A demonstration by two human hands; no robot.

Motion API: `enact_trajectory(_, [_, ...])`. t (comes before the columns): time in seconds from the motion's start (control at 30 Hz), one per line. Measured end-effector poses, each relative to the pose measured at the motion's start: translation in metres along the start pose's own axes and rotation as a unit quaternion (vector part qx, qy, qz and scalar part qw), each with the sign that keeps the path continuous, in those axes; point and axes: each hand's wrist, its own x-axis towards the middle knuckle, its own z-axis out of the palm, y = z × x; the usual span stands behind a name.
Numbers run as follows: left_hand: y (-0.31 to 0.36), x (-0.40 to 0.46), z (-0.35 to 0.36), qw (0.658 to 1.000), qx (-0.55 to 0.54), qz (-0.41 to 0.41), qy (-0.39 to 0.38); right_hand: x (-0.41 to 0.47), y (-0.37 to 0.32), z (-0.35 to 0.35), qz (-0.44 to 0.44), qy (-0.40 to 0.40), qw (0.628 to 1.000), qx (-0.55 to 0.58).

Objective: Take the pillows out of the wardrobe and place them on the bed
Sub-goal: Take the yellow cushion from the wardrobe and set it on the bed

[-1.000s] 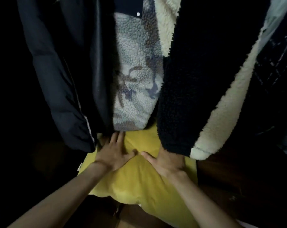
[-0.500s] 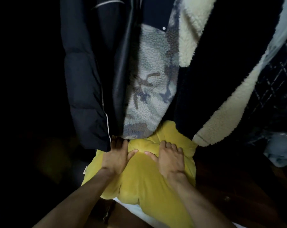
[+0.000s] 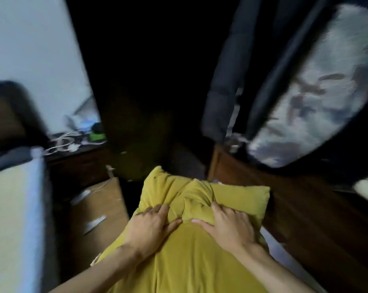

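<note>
A mustard-yellow pillow (image 3: 191,256) fills the lower middle of the head view, held in front of me clear of the wardrobe (image 3: 295,204). My left hand (image 3: 151,227) grips its upper left part, fingers dug into bunched fabric. Beside it, my right hand (image 3: 229,227) clutches the upper right part in the same way. The bed (image 3: 12,218) with a pale cover lies along the left edge. The whole frame is blurred by motion.
Dark and fleece coats (image 3: 305,85) hang in the wardrobe at the upper right. A cardboard box (image 3: 98,210) sits on the floor between bed and pillow. A dark bedside table (image 3: 77,157) with white cables and small items stands by the white wall.
Both hands have pulled the yellow pillow out from under the hanging coats, and the view has swung left, bringing the bed, box and bedside table into sight.
</note>
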Motion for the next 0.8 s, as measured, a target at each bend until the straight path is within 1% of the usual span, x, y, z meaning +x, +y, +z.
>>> enact_trajectory(0.07, [-0.038,-0.042,-0.001,0.998,0.015,-0.065,-0.009,0.006,-0.047,0.023,-0.071,0.002,0.996,0.048])
enact_trajectory(0.2, [-0.111,-0.127,-0.010,0.983,0.046,-0.177,0.012,0.019,-0.153,0.044,-0.206,0.016,0.974,0.096])
enact_trajectory(0.3, [-0.165,-0.182,-0.031,0.960,0.063,-0.270,0.043,0.035,-0.242,0.038,-0.296,0.030,0.946,0.126])
enact_trajectory(0.43, [-0.231,-0.242,-0.064,0.918,0.096,-0.374,0.086,0.058,-0.358,0.019,-0.399,0.058,0.905,0.136])
enact_trajectory(0.5, [-0.261,-0.264,-0.078,0.900,0.112,-0.410,0.100,0.067,-0.409,0.009,-0.435,0.067,0.887,0.139])
enact_trajectory(0.6, [-0.305,-0.285,-0.096,0.878,0.125,-0.447,0.117,0.081,-0.474,0.000,-0.464,0.079,0.869,0.151])
enact_trajectory(0.8, [-0.378,-0.303,-0.117,0.856,0.143,-0.480,0.131,0.116,-0.565,-0.002,-0.490,0.080,0.852,0.166])
